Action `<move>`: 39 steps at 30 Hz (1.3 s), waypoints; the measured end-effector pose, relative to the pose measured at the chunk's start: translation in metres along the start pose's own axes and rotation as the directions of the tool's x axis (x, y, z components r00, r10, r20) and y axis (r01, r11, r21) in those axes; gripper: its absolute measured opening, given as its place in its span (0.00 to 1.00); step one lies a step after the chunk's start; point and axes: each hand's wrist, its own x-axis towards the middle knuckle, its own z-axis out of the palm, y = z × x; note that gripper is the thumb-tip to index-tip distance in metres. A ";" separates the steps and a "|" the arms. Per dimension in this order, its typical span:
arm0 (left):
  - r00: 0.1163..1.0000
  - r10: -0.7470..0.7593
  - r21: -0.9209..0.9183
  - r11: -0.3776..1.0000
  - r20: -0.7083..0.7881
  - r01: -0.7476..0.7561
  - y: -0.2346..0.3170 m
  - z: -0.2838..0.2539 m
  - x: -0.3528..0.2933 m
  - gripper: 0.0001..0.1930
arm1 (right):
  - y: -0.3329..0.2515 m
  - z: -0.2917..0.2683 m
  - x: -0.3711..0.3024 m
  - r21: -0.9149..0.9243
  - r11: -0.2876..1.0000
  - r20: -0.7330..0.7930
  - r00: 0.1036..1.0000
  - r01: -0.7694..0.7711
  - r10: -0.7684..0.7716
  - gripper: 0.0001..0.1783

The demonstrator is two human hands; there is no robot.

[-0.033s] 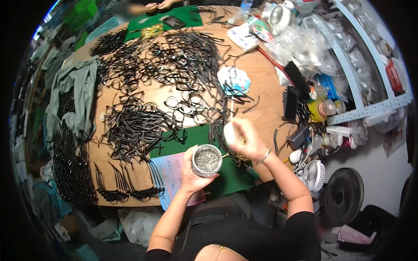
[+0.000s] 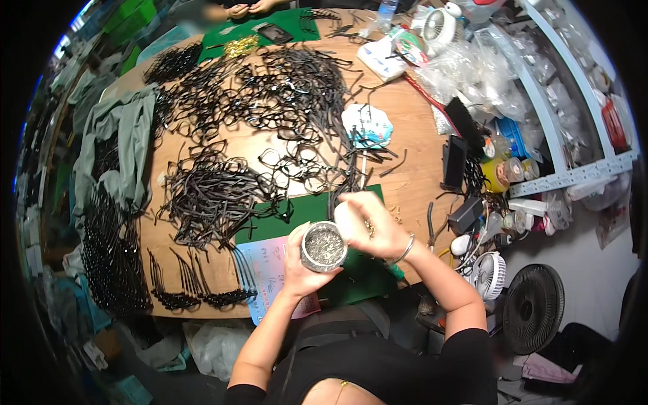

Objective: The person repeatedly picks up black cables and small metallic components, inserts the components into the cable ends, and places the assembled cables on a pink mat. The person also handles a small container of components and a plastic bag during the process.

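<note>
My left hand (image 2: 297, 271) is wrapped round a clear round jar (image 2: 324, 247), tilted so its open mouth shows. Many tiny silvery metal pieces fill it, too small to name surely. Close to the jar's right rim, my right hand (image 2: 379, 228) holds a round white lid (image 2: 345, 219) by its edge. Whether the lid touches the rim I cannot tell. Both hands are above a green mat (image 2: 361, 287), and small gold-coloured pieces (image 2: 370, 228) show by my right hand. A blue and pink printed sheet (image 2: 263, 266) lies under my left wrist.
Black eyeglass frames (image 2: 290, 169) and a pile of dark temple arms (image 2: 209, 202) cover the wooden table (image 2: 405, 162). A white and blue pack (image 2: 368, 126) sits beyond my right hand. Fans (image 2: 487, 273), plastic bags and a metal rack crowd the right. Opposite, a person's hands (image 2: 250, 9) rest.
My right hand has moved left with the white lid, bringing it to the jar's rim. My left hand and the jar have hardly moved. The view has shifted slightly.
</note>
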 end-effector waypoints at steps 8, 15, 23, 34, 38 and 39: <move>0.998 0.031 0.163 0.986 0.061 -0.040 0.005 -0.018 0.006 0.46 | -0.038 0.041 0.030 -0.240 0.911 0.232 0.931 0.334 -0.281 0.32; 0.985 0.056 0.324 0.946 -0.162 0.000 0.003 0.000 0.023 0.38 | -0.039 0.062 0.036 -0.510 0.860 0.082 0.996 0.005 0.043 0.34; 0.935 0.169 0.483 0.876 -0.312 0.003 -0.016 -0.014 0.047 0.44 | -0.042 -0.010 0.083 -0.155 0.709 0.781 0.354 -0.687 0.514 0.36; 0.986 0.159 0.284 0.949 -0.050 -0.139 -0.023 0.002 0.079 0.45 | 0.011 0.022 0.084 -0.394 0.834 0.308 0.911 0.386 -0.276 0.33; 0.999 -0.003 0.292 0.956 -0.049 0.017 -0.041 0.023 0.098 0.47 | 0.026 0.016 0.097 -0.489 0.861 0.187 0.981 0.141 -0.055 0.31; 1.000 -0.017 0.267 0.963 -0.025 0.023 -0.035 0.027 0.109 0.48 | 0.037 0.004 0.103 -0.464 0.879 0.178 0.984 0.111 -0.030 0.30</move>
